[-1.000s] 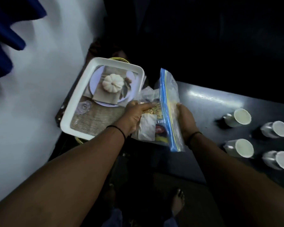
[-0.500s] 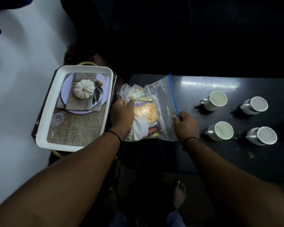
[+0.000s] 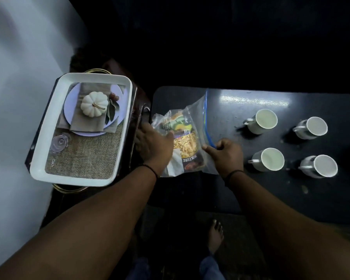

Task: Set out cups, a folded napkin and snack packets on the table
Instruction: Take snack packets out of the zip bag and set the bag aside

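Observation:
A clear zip bag (image 3: 196, 118) with a blue seal lies on the left end of the black table (image 3: 251, 190). Inside it are snack packets (image 3: 185, 138), one showing yellow mixture. My left hand (image 3: 152, 144) rests on the bag's left side, fingers laid over the packets. My right hand (image 3: 225, 153) pinches the bag's blue zip edge at its near right corner. Several white cups stand to the right in two rows, among them one cup (image 3: 263, 121) at the back and another cup (image 3: 270, 159) in front.
A white tray (image 3: 49, 126) sits on a dark stand to the left, printed with a picture of a pumpkin, plate, napkin and burlap. A white wall runs along the far left. My bare foot (image 3: 215, 236) shows on the floor below the table's front edge.
The bag has come down from upright in both hands to lying flat on the table. My right hand slid to the zip corner; my left hand now lies over the packets.

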